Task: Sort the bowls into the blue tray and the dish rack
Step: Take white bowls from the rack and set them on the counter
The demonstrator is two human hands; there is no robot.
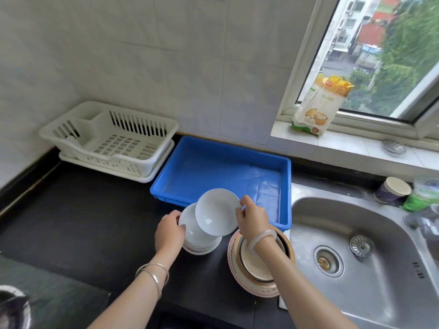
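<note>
My right hand [252, 217] pinches the rim of a white bowl [217, 211], tilted up just over the near edge of the blue tray [225, 148]. My left hand [169, 230] grips the side of a stack of white bowls [198, 236] standing on the black counter. To the right of that stack sits a second stack of gold-rimmed bowls [259, 264], partly hidden under my right wrist. Nothing lies in the blue tray. The white dish rack [111, 138] stands at the back left, also holding no dishes.
A steel sink [356, 245] lies to the right of the bowls. A paper cup [393, 192] and a green packet stand behind it. A flour bag [318, 105] leans on the windowsill. The black counter [83, 222] spreads to the left.
</note>
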